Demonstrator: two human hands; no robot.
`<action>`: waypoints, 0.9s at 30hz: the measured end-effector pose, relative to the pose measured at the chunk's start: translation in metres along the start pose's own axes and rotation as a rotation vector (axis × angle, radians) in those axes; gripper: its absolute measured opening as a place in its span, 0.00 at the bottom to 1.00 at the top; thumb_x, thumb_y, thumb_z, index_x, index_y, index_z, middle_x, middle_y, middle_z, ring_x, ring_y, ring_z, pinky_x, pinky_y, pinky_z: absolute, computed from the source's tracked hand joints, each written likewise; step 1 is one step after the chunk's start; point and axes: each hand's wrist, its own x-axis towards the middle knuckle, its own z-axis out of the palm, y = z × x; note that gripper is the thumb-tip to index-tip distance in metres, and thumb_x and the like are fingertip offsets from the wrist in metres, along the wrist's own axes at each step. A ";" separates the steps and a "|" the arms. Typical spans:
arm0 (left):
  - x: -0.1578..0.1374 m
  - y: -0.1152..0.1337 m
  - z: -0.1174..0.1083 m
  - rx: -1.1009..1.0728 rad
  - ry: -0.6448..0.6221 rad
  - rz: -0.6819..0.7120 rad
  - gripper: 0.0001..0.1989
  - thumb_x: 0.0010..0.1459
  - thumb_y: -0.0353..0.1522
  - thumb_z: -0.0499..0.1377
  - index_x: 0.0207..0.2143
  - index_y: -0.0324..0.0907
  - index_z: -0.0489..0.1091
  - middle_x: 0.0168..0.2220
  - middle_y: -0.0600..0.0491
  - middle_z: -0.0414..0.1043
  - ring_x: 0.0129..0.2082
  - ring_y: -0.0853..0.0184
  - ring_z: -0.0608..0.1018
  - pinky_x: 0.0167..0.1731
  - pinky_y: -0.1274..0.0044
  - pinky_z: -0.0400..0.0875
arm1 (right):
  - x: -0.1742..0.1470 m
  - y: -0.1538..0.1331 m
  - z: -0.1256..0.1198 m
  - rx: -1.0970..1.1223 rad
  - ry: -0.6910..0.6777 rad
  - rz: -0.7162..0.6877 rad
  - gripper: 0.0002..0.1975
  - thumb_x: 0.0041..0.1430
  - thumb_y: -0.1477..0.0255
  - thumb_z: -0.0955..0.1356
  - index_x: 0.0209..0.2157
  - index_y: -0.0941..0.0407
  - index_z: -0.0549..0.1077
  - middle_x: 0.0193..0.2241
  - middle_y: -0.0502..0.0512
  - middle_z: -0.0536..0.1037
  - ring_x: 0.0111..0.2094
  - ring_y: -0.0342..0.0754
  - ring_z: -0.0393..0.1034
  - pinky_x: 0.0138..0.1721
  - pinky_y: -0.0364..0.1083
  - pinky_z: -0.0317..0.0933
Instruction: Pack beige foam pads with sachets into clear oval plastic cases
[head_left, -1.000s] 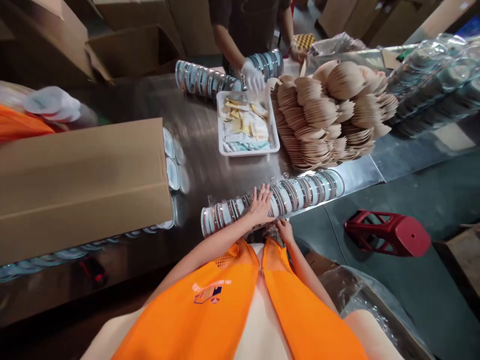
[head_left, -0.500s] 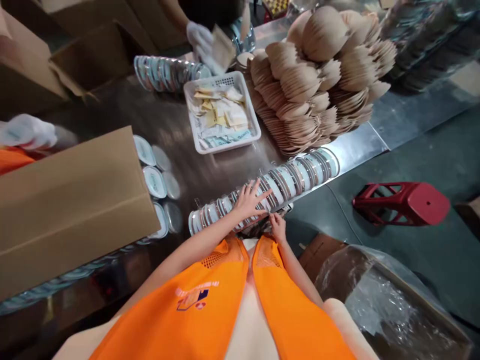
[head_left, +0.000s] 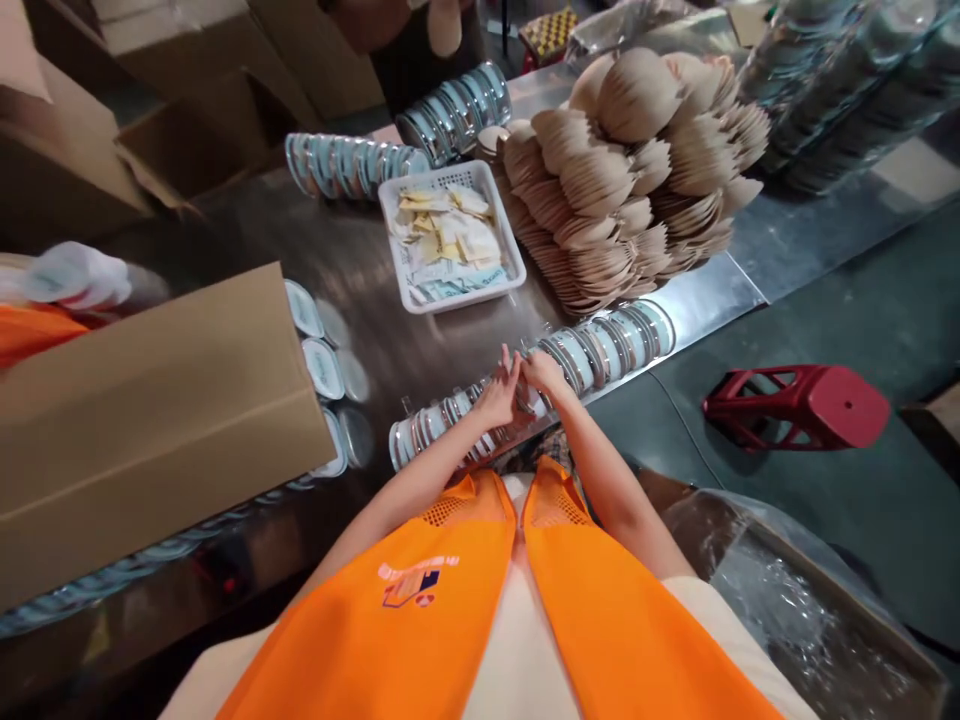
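A long row of round lidded containers (head_left: 581,362), standing on edge with pale blue labels, runs along the table's near edge. My left hand (head_left: 498,400) rests at the middle of this row, its fingers stretched upward and holding nothing I can see. Close beside it on the right, my right hand (head_left: 544,374) has its fingers closed in a pinch over the row. Whatever lies between those fingers is too small or hidden to make out. The two hands nearly touch at the fingertips and cover the containers beneath them.
Beyond the row sits a white basket (head_left: 465,300) of small packets. Stacked tan fan-shaped pieces (head_left: 600,180) rise to its right. A cardboard box (head_left: 150,400) covers the left side, near another person's gloved hand (head_left: 75,275). A red stool (head_left: 847,405) and plastic-lined carton (head_left: 795,610) are at right.
My right hand has risen from below the table edge onto the row. My left hand has drawn its spread fingers together. The co-worker's gloved hand behind the basket has left view.
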 end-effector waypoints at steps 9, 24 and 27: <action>-0.078 -0.023 -0.011 0.157 -0.084 -0.158 0.64 0.50 0.60 0.70 0.79 0.45 0.45 0.79 0.34 0.35 0.78 0.37 0.44 0.73 0.45 0.40 | -0.130 0.084 0.073 0.574 0.106 0.351 0.13 0.60 0.57 0.67 0.36 0.52 0.70 0.24 0.51 0.77 0.26 0.50 0.71 0.28 0.46 0.65; -0.073 -0.038 -0.012 0.085 -0.092 -0.195 0.64 0.50 0.59 0.69 0.79 0.45 0.44 0.79 0.37 0.39 0.78 0.41 0.50 0.74 0.52 0.45 | -0.124 0.081 0.120 0.675 -0.034 0.335 0.13 0.56 0.58 0.70 0.36 0.51 0.69 0.22 0.45 0.72 0.21 0.44 0.62 0.22 0.42 0.57; -0.069 -0.038 -0.010 0.063 -0.077 -0.228 0.68 0.49 0.59 0.68 0.79 0.37 0.39 0.79 0.35 0.40 0.78 0.44 0.50 0.75 0.55 0.43 | -0.121 0.077 0.121 0.635 -0.049 0.305 0.14 0.57 0.56 0.70 0.33 0.51 0.69 0.21 0.46 0.71 0.22 0.45 0.62 0.23 0.42 0.58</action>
